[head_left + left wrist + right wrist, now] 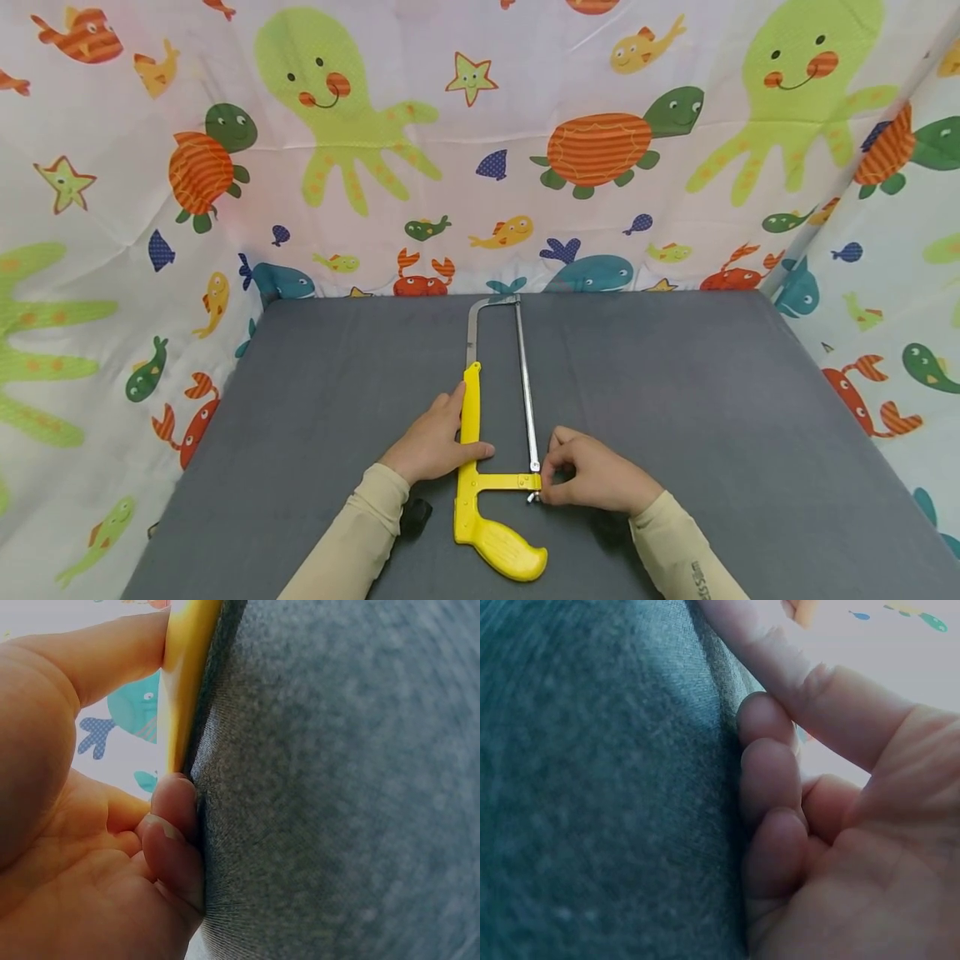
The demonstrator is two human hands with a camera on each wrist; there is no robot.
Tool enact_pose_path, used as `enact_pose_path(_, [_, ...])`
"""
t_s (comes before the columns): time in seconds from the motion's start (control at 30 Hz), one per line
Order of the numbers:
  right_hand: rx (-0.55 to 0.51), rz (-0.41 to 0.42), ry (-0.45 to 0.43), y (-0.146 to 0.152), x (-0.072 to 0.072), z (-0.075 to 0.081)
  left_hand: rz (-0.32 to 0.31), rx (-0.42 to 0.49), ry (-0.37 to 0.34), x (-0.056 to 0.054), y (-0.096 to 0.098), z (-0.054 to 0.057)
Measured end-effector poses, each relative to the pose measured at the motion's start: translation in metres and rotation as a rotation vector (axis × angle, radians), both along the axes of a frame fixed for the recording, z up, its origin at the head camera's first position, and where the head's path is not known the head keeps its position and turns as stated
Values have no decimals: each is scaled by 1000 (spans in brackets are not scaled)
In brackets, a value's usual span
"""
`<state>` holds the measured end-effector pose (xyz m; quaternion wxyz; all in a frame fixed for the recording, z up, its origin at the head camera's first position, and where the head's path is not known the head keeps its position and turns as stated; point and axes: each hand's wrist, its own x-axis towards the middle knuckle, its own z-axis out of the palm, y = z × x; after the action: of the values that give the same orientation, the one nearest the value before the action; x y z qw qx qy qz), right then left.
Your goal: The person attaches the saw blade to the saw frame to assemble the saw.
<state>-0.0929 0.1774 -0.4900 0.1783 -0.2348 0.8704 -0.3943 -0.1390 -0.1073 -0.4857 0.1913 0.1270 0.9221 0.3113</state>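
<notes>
With 12 o'clock taken as the far edge of the grey table [675, 375], the saw [469, 421] lies flat at the center of the tabletop, its bent metal end at 12 o'clock and its yellow handle [510, 552] at 6 o'clock. The blade [527, 383] runs along the 3 o'clock side, down to the short crossbar [498, 482]; a wing nut [533, 497] sits at the crossbar's outer end. The left hand [431, 444] grips the yellow bar from 9 o'clock, thumb laid across it, fingers closed around it. The right hand [592, 471] approaches the wing nut from 3 o'clock; thumb and index finger are curled together and pinch it, with the contact partly hidden. A black object [415, 518] is located beside the left sleeve [375, 508]. The left wrist view shows the fingertips under the bar, against the table, a detail concealed in the head view. The right wrist view shows three further fingertips curled against the tabletop; the wing nut appears in the head view only. A sea-animal curtain [510, 46] stands at 9, 12 and 3 o'clock.
</notes>
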Motion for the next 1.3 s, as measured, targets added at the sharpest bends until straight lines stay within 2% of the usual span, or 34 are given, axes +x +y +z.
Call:
enact_pose_path(0.47, [10, -4, -10, 3, -2, 5, -4, -16, 15, -6, 2, -4])
enact_pose_path(0.73, [-4, 1, 0, -1, -2, 4, 6, -13, 7, -4, -1, -4])
enact_pose_path(1.0, [-9, 2, -37, -1, -2, 3, 14, -16, 15, -3, -2, -7])
enact_pose_path(1.2, [6, -27, -57, -2, -2, -1, 8, -22, 22, -3, -1, -10])
enact_pose_path(1.3, [3, -47, -38, -5, 0, -2, 4, -22, 29, -3, -1, -11])
